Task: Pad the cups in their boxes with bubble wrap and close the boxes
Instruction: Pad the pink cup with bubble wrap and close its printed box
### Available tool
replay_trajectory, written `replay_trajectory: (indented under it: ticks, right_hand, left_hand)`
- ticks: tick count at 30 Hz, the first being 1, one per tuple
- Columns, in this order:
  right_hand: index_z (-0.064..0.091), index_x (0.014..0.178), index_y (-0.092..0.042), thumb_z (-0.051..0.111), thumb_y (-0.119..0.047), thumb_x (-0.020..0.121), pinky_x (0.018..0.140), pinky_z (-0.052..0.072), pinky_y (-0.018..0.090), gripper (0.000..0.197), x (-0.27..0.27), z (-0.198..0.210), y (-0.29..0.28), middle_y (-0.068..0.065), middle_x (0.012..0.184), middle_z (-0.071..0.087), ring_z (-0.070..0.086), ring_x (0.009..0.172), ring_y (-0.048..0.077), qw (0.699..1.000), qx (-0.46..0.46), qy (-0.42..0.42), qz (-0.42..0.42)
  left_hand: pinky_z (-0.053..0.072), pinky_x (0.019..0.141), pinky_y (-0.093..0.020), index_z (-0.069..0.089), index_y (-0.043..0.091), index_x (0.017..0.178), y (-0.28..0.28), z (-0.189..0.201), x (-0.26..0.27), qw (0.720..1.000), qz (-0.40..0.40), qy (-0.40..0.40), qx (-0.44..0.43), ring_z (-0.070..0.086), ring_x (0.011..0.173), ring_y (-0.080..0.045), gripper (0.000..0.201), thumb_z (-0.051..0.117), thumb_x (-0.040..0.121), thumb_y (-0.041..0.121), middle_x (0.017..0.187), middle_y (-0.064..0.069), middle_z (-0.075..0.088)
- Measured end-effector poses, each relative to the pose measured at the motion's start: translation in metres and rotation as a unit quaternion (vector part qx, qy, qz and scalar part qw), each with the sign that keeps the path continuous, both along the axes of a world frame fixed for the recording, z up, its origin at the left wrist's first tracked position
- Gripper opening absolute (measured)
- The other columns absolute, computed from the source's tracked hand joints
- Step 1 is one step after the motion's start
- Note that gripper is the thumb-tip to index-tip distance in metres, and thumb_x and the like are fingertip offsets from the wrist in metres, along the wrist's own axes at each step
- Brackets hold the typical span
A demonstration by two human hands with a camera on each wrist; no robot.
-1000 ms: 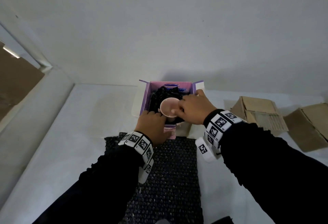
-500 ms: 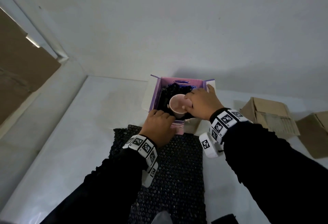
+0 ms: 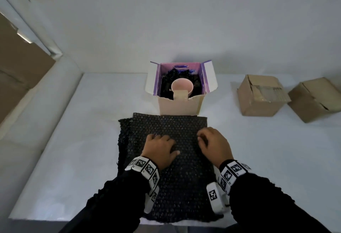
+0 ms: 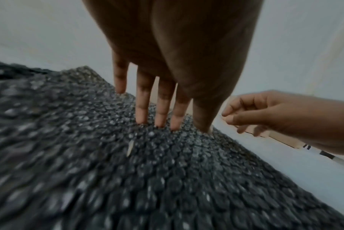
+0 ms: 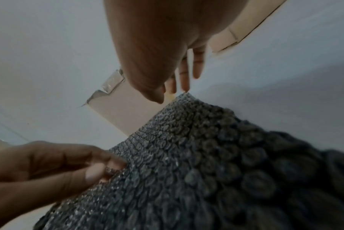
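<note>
A pale pink ceramic cup [image 3: 182, 86] sits upright in an open pink-and-purple cardboard box [image 3: 178, 106], ringed by dark bubble wrap already stuffed around it [image 3: 196, 85], at upper centre of the head view. The box flaps stand open; closing has not begun.

In front of the box, at centre frame, lies a flat sheet of dark grey bubble wrap [image 3: 166, 162] on the white table [image 3: 73, 140]. The left hand [image 3: 160, 150] rests on the sheet, fingers [image 4: 161, 107] straight, slightly spread, their tips pressing the bubbles. The right hand [image 3: 214, 144] hangs over the sheet's right side, its fingers [image 4: 240, 107] curled with thumb and forefinger close together; whether they pinch the wrap cannot be told.

The step in hand appears to be fetching more padding, probably to cover the cup. The next move calls for lifting or tearing off a piece and carrying it up to the box.

Half a second ago both hands were at the box, the right one at the cup's rim; they have since drawn back onto the sheet.

Two plain brown cardboard boxes [image 3: 262, 95] [image 3: 317, 100] stand at the right.
</note>
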State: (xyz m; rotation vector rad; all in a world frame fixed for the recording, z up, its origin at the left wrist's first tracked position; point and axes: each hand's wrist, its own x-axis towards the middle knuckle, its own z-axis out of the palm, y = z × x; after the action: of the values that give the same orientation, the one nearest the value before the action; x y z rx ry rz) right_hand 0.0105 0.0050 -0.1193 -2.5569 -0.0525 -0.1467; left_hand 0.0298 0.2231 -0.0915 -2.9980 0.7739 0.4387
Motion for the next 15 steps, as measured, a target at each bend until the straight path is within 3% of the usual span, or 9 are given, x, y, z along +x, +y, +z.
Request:
replay_trajectory:
  ticks: [3,5,9,12,13,15]
  right_hand:
    - [0.05,0.128,-0.018,0.054,-0.057,0.087,0.085,0.047,0.041,0.057,-0.011,-0.01,0.003,0.007,0.121,0.053,0.05,0.111,0.03,0.979,-0.097,0.143,-0.111]
    - [0.05,0.129,-0.024,0.054,-0.062,0.085,0.091,0.04,0.042,0.058,-0.014,-0.012,0.006,0.002,0.127,0.051,0.045,0.116,0.027,0.964,-0.158,0.179,-0.115]
    - [0.064,0.099,-0.029,0.065,-0.037,0.085,0.092,0.028,0.04,0.016,-0.021,-0.014,0.018,-0.006,0.103,0.064,0.051,0.106,0.022,0.987,-0.116,0.076,-0.085]
    - [0.059,0.093,-0.027,0.061,-0.024,0.088,0.106,0.024,0.044,0.006,-0.025,-0.012,0.023,-0.007,0.083,0.066,0.06,0.091,0.018,0.994,-0.072,-0.013,-0.079]
    - [0.056,0.095,-0.026,0.058,-0.02,0.091,0.106,0.029,0.045,0.008,-0.026,-0.008,0.024,-0.006,0.08,0.065,0.061,0.084,0.019,0.997,-0.04,-0.021,-0.059]
    - [0.051,0.1,-0.025,0.053,-0.014,0.094,0.086,0.048,0.043,0.013,-0.025,0.008,0.027,-0.001,0.08,0.066,0.062,0.075,0.021,0.998,0.063,0.0,0.004]
  left_hand:
    - [0.03,0.109,-0.048,0.042,0.028,0.14,0.011,-0.004,-0.01,0.996,0.004,0.085,0.027,0.037,0.133,-0.024,0.057,0.039,0.093,0.06,0.149,0.004,0.035]
    - [0.032,0.11,-0.044,0.036,0.028,0.145,0.015,-0.006,-0.013,0.994,-0.011,0.103,0.022,0.031,0.138,-0.024,0.06,0.041,0.093,0.058,0.155,0.005,0.028]
    - [0.031,0.113,-0.041,0.036,0.029,0.145,0.021,-0.014,-0.019,0.994,0.005,0.108,-0.025,0.023,0.142,-0.02,0.064,0.041,0.091,0.063,0.157,0.008,0.022]
    - [0.032,0.112,-0.038,0.029,0.028,0.148,0.027,-0.02,-0.025,0.992,0.022,0.104,-0.068,0.026,0.141,-0.018,0.07,0.039,0.09,0.067,0.156,0.007,0.024]
    - [0.034,0.11,-0.038,0.023,0.027,0.149,0.029,-0.02,-0.026,0.99,0.033,0.104,-0.087,0.03,0.139,-0.02,0.074,0.04,0.089,0.067,0.155,0.003,0.026]
    - [0.034,0.111,-0.041,0.01,0.022,0.152,0.033,-0.016,-0.024,0.99,0.054,0.064,-0.117,0.031,0.139,-0.027,0.088,0.042,0.085,0.069,0.156,-0.007,0.024]
